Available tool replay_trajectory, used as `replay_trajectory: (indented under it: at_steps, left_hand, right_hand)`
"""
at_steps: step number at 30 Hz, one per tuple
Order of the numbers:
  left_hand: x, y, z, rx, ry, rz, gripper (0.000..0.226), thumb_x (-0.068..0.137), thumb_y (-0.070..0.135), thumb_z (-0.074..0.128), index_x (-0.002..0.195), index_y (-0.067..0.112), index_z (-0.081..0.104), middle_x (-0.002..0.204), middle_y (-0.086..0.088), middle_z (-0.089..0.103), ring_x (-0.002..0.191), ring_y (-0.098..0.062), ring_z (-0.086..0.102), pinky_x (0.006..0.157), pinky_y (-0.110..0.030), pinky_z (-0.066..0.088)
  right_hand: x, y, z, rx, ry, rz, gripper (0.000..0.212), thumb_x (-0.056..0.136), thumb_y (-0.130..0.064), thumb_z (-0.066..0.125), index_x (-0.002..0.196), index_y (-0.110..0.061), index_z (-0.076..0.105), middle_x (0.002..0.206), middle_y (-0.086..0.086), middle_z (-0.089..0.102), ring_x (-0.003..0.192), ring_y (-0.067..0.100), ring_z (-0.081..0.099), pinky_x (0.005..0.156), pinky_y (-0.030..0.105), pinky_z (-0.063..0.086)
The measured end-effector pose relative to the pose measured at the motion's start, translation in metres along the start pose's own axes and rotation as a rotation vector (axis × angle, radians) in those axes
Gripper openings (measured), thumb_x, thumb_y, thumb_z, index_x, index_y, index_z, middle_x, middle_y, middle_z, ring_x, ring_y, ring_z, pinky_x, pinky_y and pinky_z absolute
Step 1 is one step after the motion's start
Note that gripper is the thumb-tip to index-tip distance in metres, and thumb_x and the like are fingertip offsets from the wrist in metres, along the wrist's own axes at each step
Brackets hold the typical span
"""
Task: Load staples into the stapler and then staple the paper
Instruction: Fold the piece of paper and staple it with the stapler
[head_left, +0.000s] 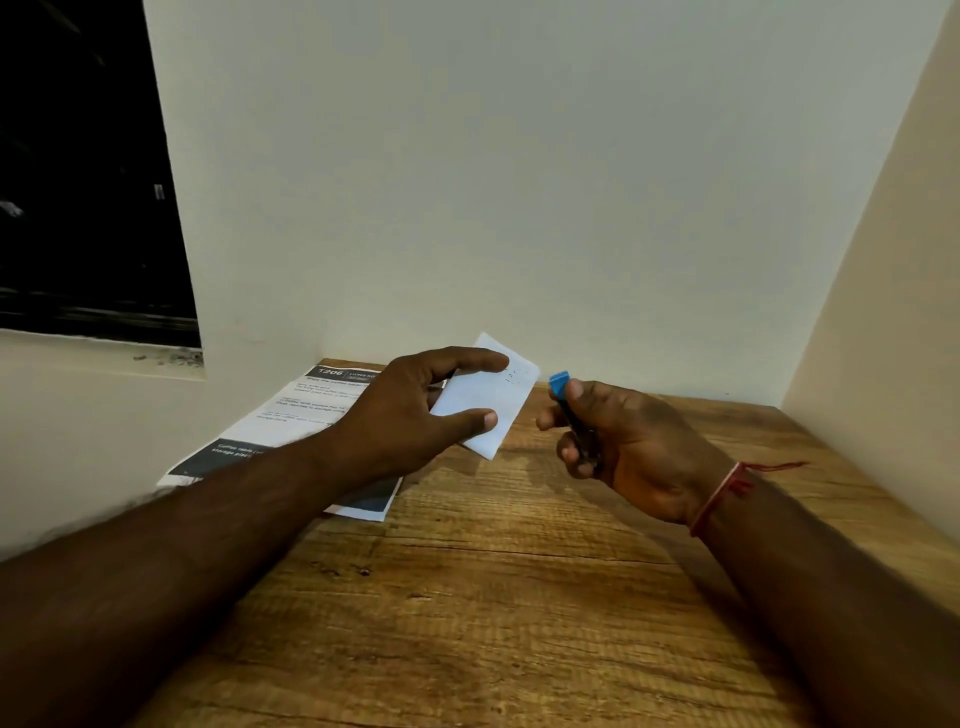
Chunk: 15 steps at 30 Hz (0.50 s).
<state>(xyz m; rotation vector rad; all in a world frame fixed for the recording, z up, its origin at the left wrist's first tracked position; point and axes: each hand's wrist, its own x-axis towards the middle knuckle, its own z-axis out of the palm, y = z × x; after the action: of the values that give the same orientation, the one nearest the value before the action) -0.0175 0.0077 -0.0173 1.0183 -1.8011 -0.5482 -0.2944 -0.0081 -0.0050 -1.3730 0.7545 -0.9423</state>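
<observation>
My left hand (410, 415) holds a small folded white paper (488, 400) above the table, index finger along its top and thumb under its lower edge. Several staple marks show near the paper's upper right corner. My right hand (623, 441) grips a small blue stapler (563, 395) upright, its blue end sticking up past the fingers. The stapler sits just right of the paper and apart from it. Whether the stapler's jaws are open is hidden by my fingers.
A printed sheet (291, 415) with dark header bands lies on the wooden table (493, 597) under my left forearm. White walls close in at the back and right. A dark window (88, 182) sits upper left. A red thread (722, 493) circles my right wrist.
</observation>
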Motion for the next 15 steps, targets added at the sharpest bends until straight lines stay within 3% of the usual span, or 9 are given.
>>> replay_trajectory:
  at_steps: [5,8,11,13,15]
  left_hand:
    - [-0.0002,0.0020,-0.0003,0.023,0.003,0.008,0.054,0.092,0.022,0.093,0.136,0.047,0.075,0.141,0.017,0.074,0.119,-0.012,0.077,0.099,-0.047,0.068]
    - [-0.0006,0.0028,0.0001,0.021,-0.008,0.010,0.054,0.092,0.022,0.093,0.137,0.048,0.075,0.143,0.018,0.074,0.121,-0.013,0.076,0.100,-0.049,0.067]
    - [-0.0012,0.0033,0.0006,0.014,-0.006,0.011,0.054,0.092,0.021,0.093,0.136,0.047,0.075,0.141,0.017,0.075,0.120,-0.013,0.077,0.100,-0.049,0.067]
    - [-0.0016,0.0037,0.0006,0.005,-0.009,0.007,0.054,0.093,0.021,0.093,0.136,0.047,0.075,0.141,0.017,0.075,0.120,-0.014,0.077,0.101,-0.049,0.067]
    - [-0.0019,0.0041,0.0007,0.007,-0.011,0.010,0.054,0.093,0.021,0.093,0.137,0.047,0.075,0.141,0.017,0.075,0.121,-0.013,0.077,0.100,-0.047,0.067]
  right_hand:
    - [0.0020,0.0055,0.0010,-0.199,0.098,-0.068,0.042,0.093,-0.027,0.079,0.129,-0.006,0.072,0.090,0.010,0.068,0.064,0.017,0.054,0.057,0.029,0.044]
    - [0.0034,0.0088,0.0019,-0.364,0.188,-0.077,0.029,0.103,-0.029,0.074,0.123,-0.008,0.078,0.089,0.013,0.058,0.070,0.020,0.050,0.062,0.033,0.046]
    - [0.0052,0.0098,0.0036,-0.278,0.191,-0.042,0.048,0.109,-0.048,0.060,0.124,-0.006,0.077,0.097,0.009,0.067,0.077,0.022,0.054,0.066,0.036,0.048]
    - [0.0060,0.0095,0.0045,-0.196,0.182,-0.027,0.050,0.113,-0.046,0.052,0.125,-0.004,0.076,0.100,0.009,0.071,0.084,0.026,0.056,0.070,0.038,0.048]
    - [0.0063,0.0099,0.0044,-0.182,0.168,-0.035,0.043,0.112,-0.039,0.056,0.123,-0.004,0.078,0.104,0.011,0.072,0.089,0.026,0.057,0.073,0.037,0.050]
